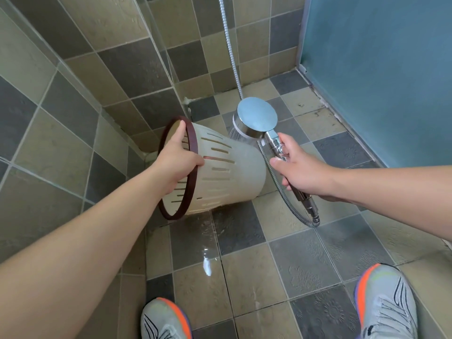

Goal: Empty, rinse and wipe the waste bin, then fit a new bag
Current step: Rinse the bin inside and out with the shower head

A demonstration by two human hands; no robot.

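A cream slotted waste bin (230, 172) with a dark brown rim ring lies tilted on its side above the tiled floor, its mouth facing left. My left hand (177, 159) grips the rim, fingers inside and thumb along the top. My right hand (299, 167) grips the chrome handle of a shower head (256, 118). Water sprays from the head onto the bin's base end. The bin's inside is hidden from this angle.
A metal shower hose (286, 199) loops below my right hand and another stretch runs up the tiled wall (97, 77). A wet patch (208, 243) spreads on the floor under the bin. A frosted blue panel (381, 69) stands right. My two shoes (389, 302) are at the bottom.
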